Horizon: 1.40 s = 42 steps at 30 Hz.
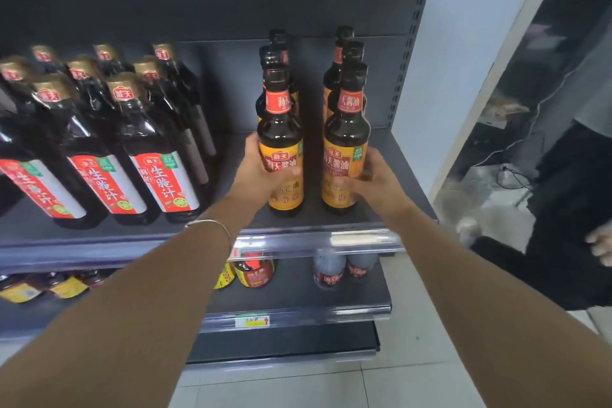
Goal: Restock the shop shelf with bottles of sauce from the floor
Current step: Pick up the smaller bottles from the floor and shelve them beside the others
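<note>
Two dark sauce bottles with orange labels stand upright at the front of the grey shelf (390,156). My left hand (261,175) grips the left bottle (281,129) around its lower body. My right hand (374,180) grips the right bottle (346,136) the same way. Behind each one, more bottles of the same kind stand in a row toward the back of the shelf. A narrow gap separates the two rows.
Several larger dark bottles with red and white labels (159,149) fill the shelf's left part. Jars and bottles (255,272) sit on the lower shelf. Another person in dark clothes (569,209) stands at the right over tiled floor (414,374).
</note>
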{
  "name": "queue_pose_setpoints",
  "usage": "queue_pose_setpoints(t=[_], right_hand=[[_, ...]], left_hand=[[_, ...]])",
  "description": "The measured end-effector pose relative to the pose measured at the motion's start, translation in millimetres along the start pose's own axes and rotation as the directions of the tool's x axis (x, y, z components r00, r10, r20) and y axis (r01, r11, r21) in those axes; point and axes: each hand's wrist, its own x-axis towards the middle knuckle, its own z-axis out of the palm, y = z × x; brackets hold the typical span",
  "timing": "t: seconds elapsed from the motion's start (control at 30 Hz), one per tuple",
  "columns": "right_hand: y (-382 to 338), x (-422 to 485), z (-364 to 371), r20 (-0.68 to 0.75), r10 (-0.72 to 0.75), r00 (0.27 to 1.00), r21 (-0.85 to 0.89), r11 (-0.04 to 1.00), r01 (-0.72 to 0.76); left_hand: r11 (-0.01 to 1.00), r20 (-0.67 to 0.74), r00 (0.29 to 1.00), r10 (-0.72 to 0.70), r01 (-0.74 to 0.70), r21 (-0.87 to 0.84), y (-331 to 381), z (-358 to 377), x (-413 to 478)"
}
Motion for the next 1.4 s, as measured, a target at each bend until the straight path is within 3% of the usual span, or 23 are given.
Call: queue_pose_setpoints(t=[0.07,0.17,0.27,0.37,0.9,1.23,1.4], right_hand=[[1.4,0.3,-11.9,0.097,0.007,0.995,0.045,0.999,-0.012],[10.3,-1.4,-5.9,0.087,0.019,0.996,0.058,0.998,-0.024],[21.1,-2.3,23.3,-0.154,0.004,0.988,-0.144,0.989,-0.027],[19.6,-3.0,38.0,-0.379,-0.008,0.925,-0.156,0.986,-0.056],[21.5,-0.3,17.7,-0.212,-0.015,0.977,-0.090,0.996,-0.004],[20.7,-0.6,16.0,-0.207,-0.018,0.978,-0.099,0.995,-0.003],[22.9,1.1,19.2,-0.280,-0.034,0.959,-0.147,0.989,-0.007]], left_hand=[[1.000,0.047,0.999,0.014,-0.013,-0.022,-0.2,-4.8,0.2],[0.999,0.047,0.999,0.025,-0.024,-0.033,-4.6,-3.3,-4.0],[1.000,-0.002,1.000,-0.003,0.003,-0.029,-12.8,6.6,-6.7],[0.999,-0.080,0.996,-0.039,0.039,0.000,-10.6,13.6,-2.6],[0.996,0.028,0.996,-0.080,0.078,0.050,-11.2,2.5,3.6],[0.995,0.028,0.996,-0.082,0.080,0.057,-8.9,1.7,0.9],[0.995,-0.075,0.995,-0.061,0.066,0.073,-14.3,6.6,-3.8]])
